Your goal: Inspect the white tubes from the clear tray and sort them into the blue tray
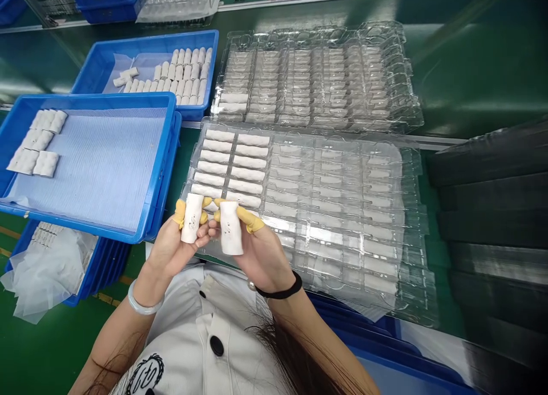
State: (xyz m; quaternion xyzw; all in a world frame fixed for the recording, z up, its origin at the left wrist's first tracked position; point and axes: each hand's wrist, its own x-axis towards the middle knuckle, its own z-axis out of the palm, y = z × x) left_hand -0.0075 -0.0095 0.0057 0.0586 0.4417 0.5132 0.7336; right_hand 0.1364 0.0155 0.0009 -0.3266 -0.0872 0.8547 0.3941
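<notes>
My left hand (173, 244) grips a white ribbed part (192, 218), held upright between fingers capped with yellow finger cots. Beside it, my right hand (257, 252) holds a second white part (230, 228) the same way. Both parts hover over the near left corner of a clear plastic blister tray (342, 212). The tray's left two columns hold white parts (233, 164) lying in their slots; the rest of its slots look bare.
A blue bin (165, 155) lined with blue sheet holds a few white parts (36, 144) at the left. A farther blue bin (209, 69) holds rows of white parts. A second clear tray (321, 75) lies behind. Dark stacked trays (492, 212) stand at right.
</notes>
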